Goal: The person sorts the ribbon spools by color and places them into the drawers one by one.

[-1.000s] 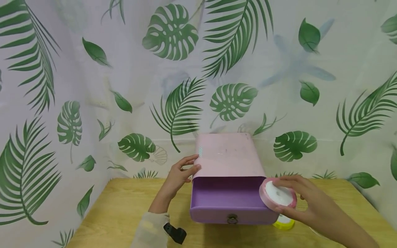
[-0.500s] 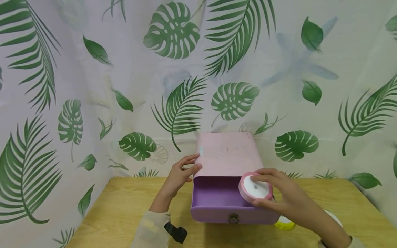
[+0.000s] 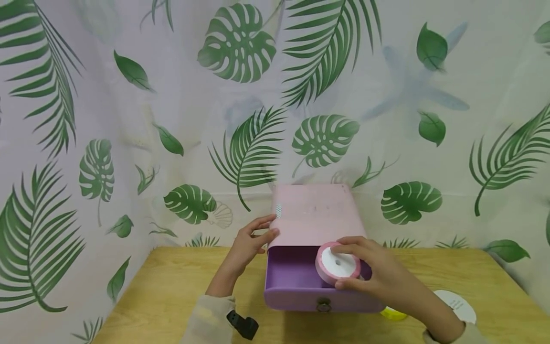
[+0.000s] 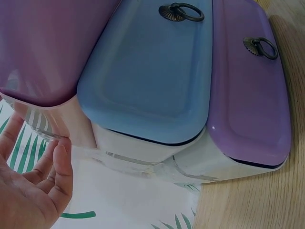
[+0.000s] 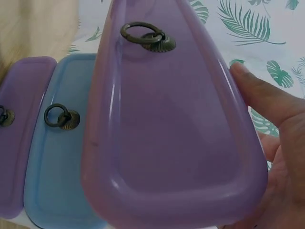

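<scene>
In the head view, my right hand (image 3: 382,270) pinches a ribbon spool (image 3: 333,271) with pink ribbon round a white core. Tilted, the spool is over the pulled-out purple drawer (image 3: 292,298) at its right half. My left hand (image 3: 242,246) touches the left side of the pink drawer cabinet (image 3: 318,210) with its fingertips. The left wrist view shows those fingers on the casing beside the open drawer (image 4: 43,47). In the right wrist view the purple drawer front (image 5: 176,109) hides the spool; only part of the hand (image 5: 281,124) shows.
Below the open drawer are a shut blue drawer (image 4: 147,71) and a shut purple drawer (image 4: 250,95), each with a ring pull. A yellow roll (image 3: 393,314) and a white disc (image 3: 457,306) with print lie right on the wooden table (image 3: 172,286). A leaf-patterned sheet (image 3: 129,191) hangs behind.
My right hand has carried the ribbon spool leftward, from the drawer's right edge to above its inside. More of the white disc shows now. My left hand has stayed on the cabinet.
</scene>
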Demonstrator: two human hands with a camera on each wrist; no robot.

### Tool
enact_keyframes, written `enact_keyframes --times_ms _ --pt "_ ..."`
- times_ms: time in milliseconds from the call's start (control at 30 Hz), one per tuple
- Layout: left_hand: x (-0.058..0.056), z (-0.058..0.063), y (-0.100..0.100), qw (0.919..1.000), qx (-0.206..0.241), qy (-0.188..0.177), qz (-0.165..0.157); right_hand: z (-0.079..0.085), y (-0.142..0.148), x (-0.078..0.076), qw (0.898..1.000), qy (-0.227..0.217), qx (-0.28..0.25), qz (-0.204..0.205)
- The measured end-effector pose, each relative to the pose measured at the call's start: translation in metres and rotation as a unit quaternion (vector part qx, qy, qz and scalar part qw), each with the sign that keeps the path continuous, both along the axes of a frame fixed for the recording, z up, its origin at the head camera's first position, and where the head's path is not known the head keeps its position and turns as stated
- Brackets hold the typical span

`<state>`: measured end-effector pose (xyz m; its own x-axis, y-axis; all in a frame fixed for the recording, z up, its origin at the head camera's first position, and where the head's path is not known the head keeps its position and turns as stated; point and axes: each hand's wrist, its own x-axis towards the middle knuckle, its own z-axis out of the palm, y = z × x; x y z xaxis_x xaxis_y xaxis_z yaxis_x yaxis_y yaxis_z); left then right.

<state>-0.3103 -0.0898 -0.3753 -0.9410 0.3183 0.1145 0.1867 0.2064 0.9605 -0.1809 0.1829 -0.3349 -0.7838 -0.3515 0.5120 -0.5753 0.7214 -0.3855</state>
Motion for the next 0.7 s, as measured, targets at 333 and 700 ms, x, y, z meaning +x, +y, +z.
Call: enact_keyframes --times_ms 333,700 --pt "0.0012 -0.0021 -0.0005 1.0 0.002 0.001 -0.005 -0.0006 -0.0044 -0.0032 0.999 -0.034 0.014 0.029" --pt "-0.0003 -0.0026 -0.001 1.0 0.002 0.005 -0.002 -0.0046 -0.0044 0.0 0.997 -0.038 -0.015 0.064"
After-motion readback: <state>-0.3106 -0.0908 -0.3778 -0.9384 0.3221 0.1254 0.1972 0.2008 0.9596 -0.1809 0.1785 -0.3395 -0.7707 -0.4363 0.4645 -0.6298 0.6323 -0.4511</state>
